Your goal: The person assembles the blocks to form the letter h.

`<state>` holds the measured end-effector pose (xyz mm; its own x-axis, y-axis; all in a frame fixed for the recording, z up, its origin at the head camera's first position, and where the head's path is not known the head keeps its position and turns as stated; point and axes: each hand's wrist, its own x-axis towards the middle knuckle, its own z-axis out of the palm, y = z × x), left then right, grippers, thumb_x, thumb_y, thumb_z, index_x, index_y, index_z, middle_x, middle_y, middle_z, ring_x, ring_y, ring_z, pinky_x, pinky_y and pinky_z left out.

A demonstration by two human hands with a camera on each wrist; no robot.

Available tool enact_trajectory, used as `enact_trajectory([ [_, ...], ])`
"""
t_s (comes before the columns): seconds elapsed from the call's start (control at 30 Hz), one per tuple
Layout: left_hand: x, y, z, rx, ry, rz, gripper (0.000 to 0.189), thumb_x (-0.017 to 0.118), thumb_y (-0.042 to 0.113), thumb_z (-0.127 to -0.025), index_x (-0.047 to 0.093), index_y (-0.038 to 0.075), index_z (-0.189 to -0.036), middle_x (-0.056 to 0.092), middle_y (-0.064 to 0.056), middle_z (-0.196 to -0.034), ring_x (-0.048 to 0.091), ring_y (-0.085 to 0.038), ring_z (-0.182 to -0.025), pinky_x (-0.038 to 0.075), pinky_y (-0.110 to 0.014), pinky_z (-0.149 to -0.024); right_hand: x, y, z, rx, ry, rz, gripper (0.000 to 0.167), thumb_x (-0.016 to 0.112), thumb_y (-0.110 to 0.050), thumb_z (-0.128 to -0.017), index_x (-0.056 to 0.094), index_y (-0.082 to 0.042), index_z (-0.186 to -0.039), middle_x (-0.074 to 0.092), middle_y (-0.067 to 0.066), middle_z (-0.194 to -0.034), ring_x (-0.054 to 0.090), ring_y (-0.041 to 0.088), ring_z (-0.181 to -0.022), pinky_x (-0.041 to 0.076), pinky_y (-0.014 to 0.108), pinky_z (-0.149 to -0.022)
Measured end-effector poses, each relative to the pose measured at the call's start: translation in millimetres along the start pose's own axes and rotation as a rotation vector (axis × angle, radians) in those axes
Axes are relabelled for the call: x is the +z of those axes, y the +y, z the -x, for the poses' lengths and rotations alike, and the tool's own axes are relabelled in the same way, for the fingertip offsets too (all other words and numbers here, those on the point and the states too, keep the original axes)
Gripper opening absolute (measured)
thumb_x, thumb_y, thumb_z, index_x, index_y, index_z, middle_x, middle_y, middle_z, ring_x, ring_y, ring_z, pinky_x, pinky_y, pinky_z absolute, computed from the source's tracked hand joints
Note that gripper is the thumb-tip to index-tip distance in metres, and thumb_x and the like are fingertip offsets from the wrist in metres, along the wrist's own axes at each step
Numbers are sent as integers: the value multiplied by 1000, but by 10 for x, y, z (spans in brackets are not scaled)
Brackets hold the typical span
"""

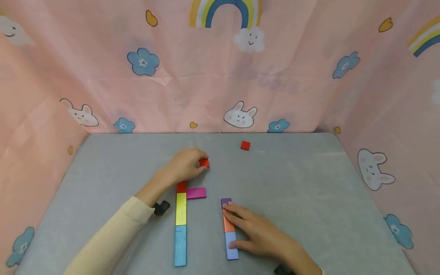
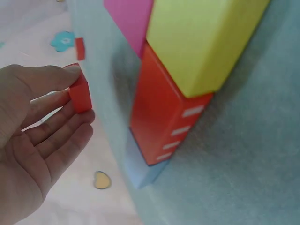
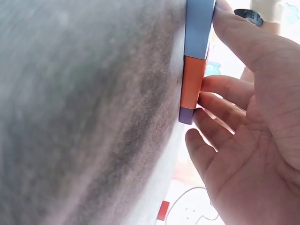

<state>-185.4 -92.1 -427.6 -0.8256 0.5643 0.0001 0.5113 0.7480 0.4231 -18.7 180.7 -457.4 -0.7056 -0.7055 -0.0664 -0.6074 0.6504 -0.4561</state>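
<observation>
Between thumb and fingers, my left hand (image 1: 187, 164) pinches a small red block (image 2: 80, 93) above the far end of a column of blocks. That column runs from a blue block (image 1: 180, 246) through a yellow block (image 1: 181, 209) to a red block (image 2: 157, 110), with a light blue block (image 2: 140, 164) beyond it, hidden by the hand in the head view. A magenta block (image 1: 196, 193) juts sideways from the column. My right hand (image 1: 256, 231) rests its fingers on a second row: a purple block (image 1: 225, 201), an orange block (image 1: 228, 226) and a periwinkle block (image 1: 231, 250).
Another small red block (image 1: 245, 145) lies alone near the table's back edge. The grey tabletop (image 1: 295, 183) is bounded by a pink patterned cloth (image 1: 206, 76) at the back and both sides.
</observation>
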Motion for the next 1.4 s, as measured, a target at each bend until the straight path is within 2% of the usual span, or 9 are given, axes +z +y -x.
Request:
enact_trajectory([
  [0.23, -7, 228, 193, 30, -22, 20, 32, 81, 17, -93, 77, 3, -122, 78, -9, -114, 70, -20, -94, 64, -34, -86, -28, 6, 10, -6, 1, -1, 80, 66, -59, -98, 47, -13, -160, 41, 2, -171, 49, 24, -153, 54, 46, -115],
  [0.33, 35, 294, 257, 40, -47, 27, 31, 82, 17, -93, 77, 3, -120, 78, -8, -110, 67, -18, -91, 63, -33, -83, -28, -3, 8, -2, -14, -5, 80, 63, -61, -99, 45, -14, -161, 39, 2, -172, 48, 24, -154, 53, 47, -116],
  [0.47, 130, 359, 301, 63, -47, 54, 31, 82, 17, -93, 77, 2, -119, 78, -10, -113, 66, -19, -91, 63, -34, -83, -26, 2, 14, 12, -22, 1, 81, 62, -61, -99, 43, -14, -162, 37, 2, -173, 46, 24, -155, 53, 47, -116],
  [0.6, 231, 374, 351, 57, -29, 61, 28, 83, 17, -92, 78, 3, -116, 78, -8, -109, 64, -18, -86, 60, -32, -79, -33, 28, 6, -3, -8, 16, 79, 65, -57, -99, 45, -13, -161, 39, 3, -172, 47, 24, -154, 52, 47, -117],
  [0.73, 294, 376, 405, 42, -23, 66, 26, 84, 18, -92, 78, 5, -113, 77, -5, -105, 64, -16, -86, 59, -32, -79, -38, 36, -5, -1, -39, 1, 80, 65, -58, -99, 44, -14, -162, 37, 1, -173, 44, 23, -156, 50, 47, -120],
  [0.87, 336, 393, 429, 58, -12, 65, 26, 84, 18, -91, 78, 6, -113, 77, -5, -103, 65, -17, -87, 60, -33, -79, -25, 19, 8, 3, -37, 0, 80, 64, -58, -100, 44, -13, -162, 38, 2, -172, 45, 24, -155, 51, 47, -119],
  [1.17, 354, 423, 498, 61, 1, 34, 25, 84, 19, -91, 78, 8, -112, 78, -5, -103, 68, -19, -88, 62, -35, -81, -25, -20, 18, 14, -23, 6, 81, 66, -59, -98, 44, -12, -162, 39, 2, -172, 47, 23, -154, 53, 46, -117],
  [1.4, 397, 406, 522, 42, -15, 58, 25, 84, 18, -91, 78, 8, -113, 78, -6, -106, 70, -21, -92, 64, -38, -84, -28, 2, 11, 11, -18, 13, 82, 67, -60, -98, 45, -13, -161, 39, 2, -172, 46, 23, -155, 52, 46, -118],
])
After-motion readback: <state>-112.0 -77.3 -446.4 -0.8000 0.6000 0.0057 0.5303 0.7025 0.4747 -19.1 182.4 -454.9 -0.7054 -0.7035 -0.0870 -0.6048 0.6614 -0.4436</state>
